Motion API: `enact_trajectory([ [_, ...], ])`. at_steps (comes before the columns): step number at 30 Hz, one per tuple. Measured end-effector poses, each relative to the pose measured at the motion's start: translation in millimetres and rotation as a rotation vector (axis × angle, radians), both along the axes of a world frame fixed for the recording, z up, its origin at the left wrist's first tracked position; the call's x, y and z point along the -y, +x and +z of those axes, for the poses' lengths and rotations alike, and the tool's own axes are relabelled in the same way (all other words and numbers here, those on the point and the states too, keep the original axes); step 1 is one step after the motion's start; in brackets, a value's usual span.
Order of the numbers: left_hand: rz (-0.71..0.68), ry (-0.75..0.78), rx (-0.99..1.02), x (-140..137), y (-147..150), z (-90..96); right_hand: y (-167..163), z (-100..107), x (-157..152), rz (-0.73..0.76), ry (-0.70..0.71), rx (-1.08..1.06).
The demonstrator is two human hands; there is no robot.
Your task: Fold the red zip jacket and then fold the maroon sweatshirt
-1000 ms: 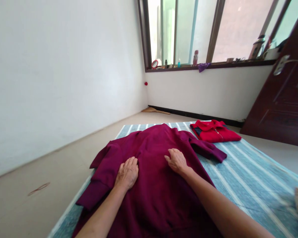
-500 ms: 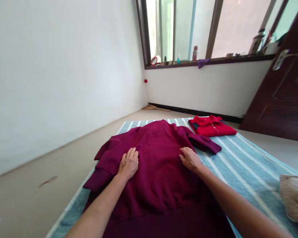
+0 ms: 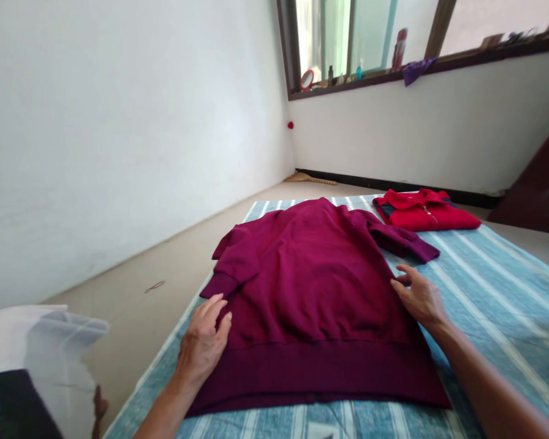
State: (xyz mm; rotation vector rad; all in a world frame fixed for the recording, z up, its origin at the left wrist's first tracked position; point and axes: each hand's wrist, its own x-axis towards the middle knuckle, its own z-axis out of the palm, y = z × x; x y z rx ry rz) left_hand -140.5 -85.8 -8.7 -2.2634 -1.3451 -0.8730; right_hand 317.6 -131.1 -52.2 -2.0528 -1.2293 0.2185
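At the lower left of my feed: one sheer white sheet-like piece and one black piece with a pink patch, both cut by the frame edge; material I cannot tell.

Hands, two, bare. One left hand, loosely spread, thumb apart from the fingers, at the garment's left edge just below a cuff; I see nothing gripped in it. One right hand, fingers partly curled with a narrow gap to the thumb, at the garment's right edge; whether it pinches cloth I cannot tell.

Garment, one: a maroon knit-fabric sweatshirt with a wide darker hem, lying between the hands, hem towards me, two sleeves out to the sides. Beneath it, one blue cloth with white stripes.

On the pale floor to the left, one thin looped cord.

At the cloth's far right corner, one folded red garment with a collar, a zip and dark blue panels.

Beyond, I list one dark red door, partly in view; one straw-coloured broom along the wall's foot; and, on the windowsill, one red-rimmed round mirror, one pinkish-red bottle and one purple cloth hanging over the edge.
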Motion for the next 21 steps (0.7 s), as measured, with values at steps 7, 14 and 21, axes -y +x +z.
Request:
enact_trajectory([
  [7,0.422,-0.307,0.183,40.7,-16.5,-6.6,-1.2,12.0,8.2,-0.018,-0.101,-0.052],
  [14,0.668,-0.648,0.458,51.2,-23.1,6.6,11.9,9.9,16.8,0.033,-0.199,-0.289],
  [21,0.653,-0.772,0.483,49.9,-30.4,11.3,4.8,20.9,25.5,0.053,-0.272,-0.526],
])
